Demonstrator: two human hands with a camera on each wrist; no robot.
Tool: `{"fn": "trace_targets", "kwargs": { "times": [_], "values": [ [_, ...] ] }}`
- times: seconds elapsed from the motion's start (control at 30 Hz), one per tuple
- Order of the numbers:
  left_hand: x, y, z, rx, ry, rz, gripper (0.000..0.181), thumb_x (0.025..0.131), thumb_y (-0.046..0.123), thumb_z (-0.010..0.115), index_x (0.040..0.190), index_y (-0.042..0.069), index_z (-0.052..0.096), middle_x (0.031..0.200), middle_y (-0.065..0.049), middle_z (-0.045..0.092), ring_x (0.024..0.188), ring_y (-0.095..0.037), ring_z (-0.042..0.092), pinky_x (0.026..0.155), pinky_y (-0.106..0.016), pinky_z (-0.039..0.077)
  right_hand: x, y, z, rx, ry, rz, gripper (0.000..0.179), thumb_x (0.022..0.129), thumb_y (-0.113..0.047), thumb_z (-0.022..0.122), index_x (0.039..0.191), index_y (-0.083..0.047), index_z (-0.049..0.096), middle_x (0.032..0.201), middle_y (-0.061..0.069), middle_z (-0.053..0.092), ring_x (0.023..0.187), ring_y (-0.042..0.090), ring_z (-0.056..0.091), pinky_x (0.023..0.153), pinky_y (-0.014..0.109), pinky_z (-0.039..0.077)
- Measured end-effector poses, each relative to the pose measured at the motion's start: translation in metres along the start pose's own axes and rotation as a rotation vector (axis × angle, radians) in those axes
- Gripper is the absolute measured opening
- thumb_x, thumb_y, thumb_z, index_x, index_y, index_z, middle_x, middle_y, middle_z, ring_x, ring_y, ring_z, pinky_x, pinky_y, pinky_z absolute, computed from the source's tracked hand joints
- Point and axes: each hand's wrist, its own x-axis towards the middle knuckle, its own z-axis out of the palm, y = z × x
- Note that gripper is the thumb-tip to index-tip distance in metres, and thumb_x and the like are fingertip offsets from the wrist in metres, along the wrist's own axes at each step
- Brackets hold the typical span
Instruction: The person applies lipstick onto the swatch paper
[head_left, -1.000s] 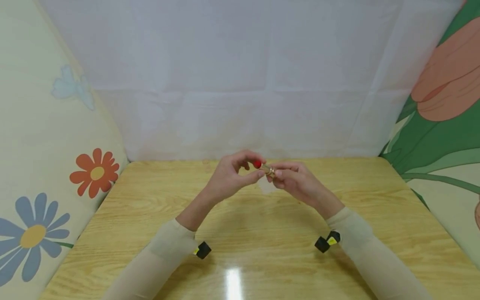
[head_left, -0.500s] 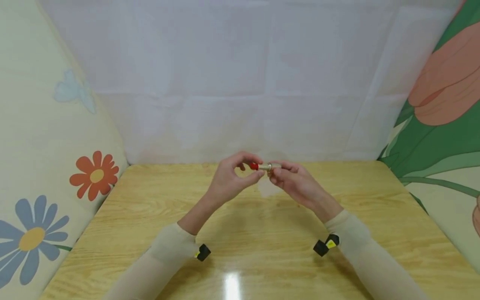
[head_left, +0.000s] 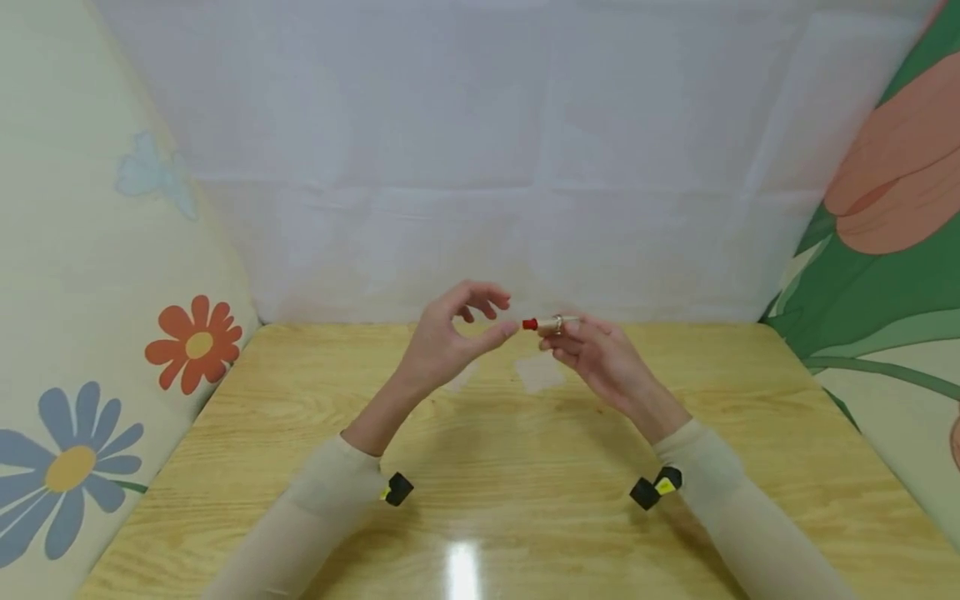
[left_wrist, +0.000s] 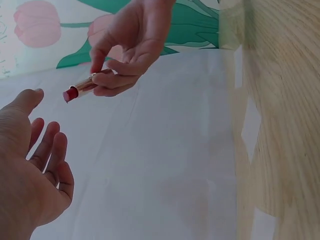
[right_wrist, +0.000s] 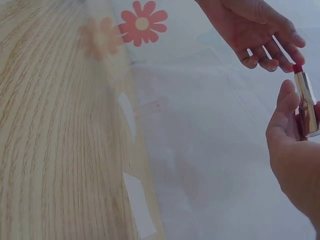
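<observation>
Up above the table, my right hand pinches a lipstick by its base between thumb and fingers. The lipstick has a gold tube and a red tip that points toward my left hand. That left hand holds nothing; its fingers are relaxed and spread, thumb apart, a short gap from the red tip. In the left wrist view the red bullet sticks out of the gold case, and the right fingers wrap its rear end. The right wrist view shows the gold tube resting against the right fingers, part of it hidden.
A wood-grain table lies below both hands. Pale square patches are on it near the back. A white cloth hangs behind, and flower-printed panels stand at both sides.
My left hand has let go of the lipstick's red end and drawn back left, its fingers spreading. The lipstick stays in my right hand, now pointing left with its red tip bare.
</observation>
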Motion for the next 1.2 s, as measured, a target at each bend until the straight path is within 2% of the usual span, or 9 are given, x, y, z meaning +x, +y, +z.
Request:
{"fn": "trace_targets", "kwargs": {
  "times": [0.17,0.27,0.37,0.53,0.7,0.83,0.97,1.1,1.2],
  "values": [
    [0.002,0.000,-0.008,0.011,0.016,-0.024,0.026,0.095,0.005,0.071,0.120,0.005,0.066,0.108,-0.006,0.067,0.094,-0.021,0.061,0.080,-0.050,0.043,0.004,-0.002,0.004,0.026,0.002,-0.025,0.023,0.107,-0.002,0.047,0.108,-0.003,0.070,0.109,0.014,0.073,0.097,0.024,0.071,0.080,0.027,0.055],
    [0.001,-0.002,-0.011,0.014,0.013,-0.036,0.023,0.097,0.010,0.070,0.120,0.008,0.067,0.107,-0.002,0.068,0.093,-0.018,0.060,0.079,-0.049,0.044,0.007,-0.004,0.005,0.034,-0.009,-0.040,0.023,0.107,-0.002,0.046,0.110,-0.002,0.069,0.108,0.013,0.073,0.097,0.024,0.071,0.080,0.028,0.054],
    [-0.002,-0.007,-0.012,0.013,-0.025,-0.066,0.020,0.099,0.018,0.070,0.119,0.014,0.068,0.106,0.004,0.068,0.094,-0.015,0.061,0.079,-0.048,0.044,0.007,-0.008,0.003,0.028,0.004,-0.048,0.021,0.107,-0.002,0.048,0.111,-0.001,0.069,0.108,0.013,0.073,0.096,0.024,0.071,0.079,0.028,0.054],
    [-0.011,-0.026,-0.015,0.039,-0.110,-0.133,0.019,0.100,0.025,0.068,0.118,0.018,0.068,0.102,0.007,0.069,0.093,-0.014,0.062,0.079,-0.050,0.045,0.004,-0.015,-0.002,-0.006,0.059,-0.039,0.017,0.105,-0.003,0.054,0.115,0.003,0.066,0.108,0.014,0.072,0.094,0.025,0.071,0.078,0.028,0.055],
    [-0.019,-0.051,-0.029,0.096,-0.185,-0.168,0.015,0.100,0.025,0.068,0.113,0.019,0.069,0.100,0.009,0.068,0.090,-0.013,0.062,0.075,-0.043,0.046,0.014,-0.014,-0.002,-0.071,0.060,-0.012,0.020,0.105,-0.004,0.055,0.120,0.008,0.060,0.109,0.015,0.070,0.096,0.025,0.070,0.081,0.030,0.054],
    [-0.026,-0.069,-0.041,0.163,-0.297,-0.213,0.019,0.101,0.027,0.067,0.118,0.017,0.067,0.105,0.004,0.068,0.094,-0.015,0.063,0.079,-0.046,0.048,0.028,-0.012,0.000,-0.108,0.046,-0.004,0.018,0.105,-0.003,0.054,0.118,0.005,0.064,0.106,0.015,0.070,0.094,0.025,0.069,0.081,0.031,0.054],
    [-0.034,-0.084,-0.051,0.273,-0.490,-0.259,0.040,0.101,0.031,0.066,0.134,0.009,0.060,0.124,-0.008,0.063,0.111,-0.026,0.060,0.092,-0.053,0.047,0.041,-0.007,0.004,-0.125,0.054,0.024,0.019,0.104,-0.002,0.056,0.118,0.004,0.067,0.103,0.016,0.070,0.089,0.024,0.069,0.079,0.031,0.055],
    [-0.039,-0.091,-0.058,0.394,-0.672,-0.284,0.058,0.101,0.036,0.065,0.148,0.006,0.048,0.141,-0.014,0.053,0.130,-0.033,0.049,0.104,-0.058,0.037,0.053,-0.002,0.009,-0.167,0.089,0.046,0.019,0.103,-0.002,0.057,0.118,0.006,0.066,0.100,0.016,0.069,0.084,0.023,0.069,0.075,0.030,0.055],
    [-0.039,-0.093,-0.060,0.470,-0.732,-0.294,0.060,0.101,0.038,0.064,0.150,0.006,0.047,0.146,-0.014,0.049,0.136,-0.035,0.042,0.108,-0.063,0.028,0.062,0.002,0.014,-0.210,0.099,0.055,0.019,0.101,0.000,0.056,0.117,0.008,0.065,0.097,0.016,0.069,0.081,0.022,0.067,0.074,0.029,0.055]
  ]
}}
